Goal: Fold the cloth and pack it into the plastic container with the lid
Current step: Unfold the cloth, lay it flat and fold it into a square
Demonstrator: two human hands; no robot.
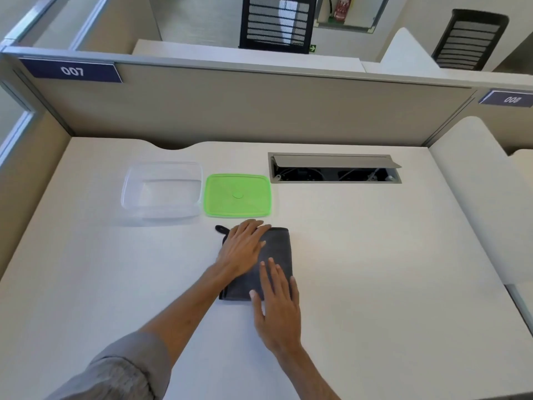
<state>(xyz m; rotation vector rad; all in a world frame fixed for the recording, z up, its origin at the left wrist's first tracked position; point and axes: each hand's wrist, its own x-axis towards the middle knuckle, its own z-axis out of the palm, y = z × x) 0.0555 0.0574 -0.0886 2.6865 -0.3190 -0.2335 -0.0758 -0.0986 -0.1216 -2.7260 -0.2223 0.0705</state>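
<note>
Both hands lie flat on the cloth (pixel 277 249), palms down and fingers spread, pressing rather than pinching anything. The left hand (pixel 242 249) covers the far left part of the fabric, its fingertips reaching the far edge; the right hand (pixel 277 304) rests on the near right part, fingers pointing away from the body. Held this way, they seem to be smoothing the folded layers and keeping them from springing open.

The cloth is dark grey and already folded into a compact upright rectangle on the white desk (pixel 375 269). A small black hanging loop (pixel 220 228) sticks out from its far left corner, lying on the desk.

Just beyond the cloth sits the green lid (pixel 238 195), flat on the desk, near the cloth's far edge but apart from it. Touching or nearly touching the lid's left side is the clear plastic container (pixel 162 192), open and with nothing in it, so it is ready to receive the bundle.

Further right an open cable hatch (pixel 334 168) is set into the desk, well clear of the work.

The folding looks close to done; packing has not begun. Whether the rectangle needs one more fold to fit the container is hard to judge.
</note>
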